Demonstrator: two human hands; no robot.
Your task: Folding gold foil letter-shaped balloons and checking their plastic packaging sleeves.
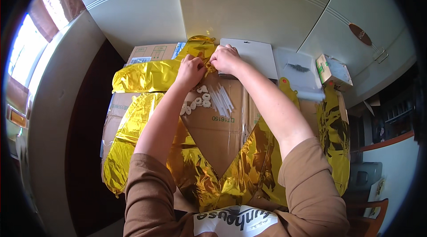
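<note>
Stretched forward, backs up, left hand (pixel 190 72) and right hand (pixel 227 60) are close together, their fingers (pixel 214 61) pinching gold foil (pixel 198 47).

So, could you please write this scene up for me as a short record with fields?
Left hand: fingers closed on gold foil
Right hand: fingers closed on the same foil, close beside the left
Between the forearms: white rolls, with white sticks to their right
By the right wrist: flat pale box
Far right: small carton
Surface: brown cardboard, partly covered by more gold foil
</note>
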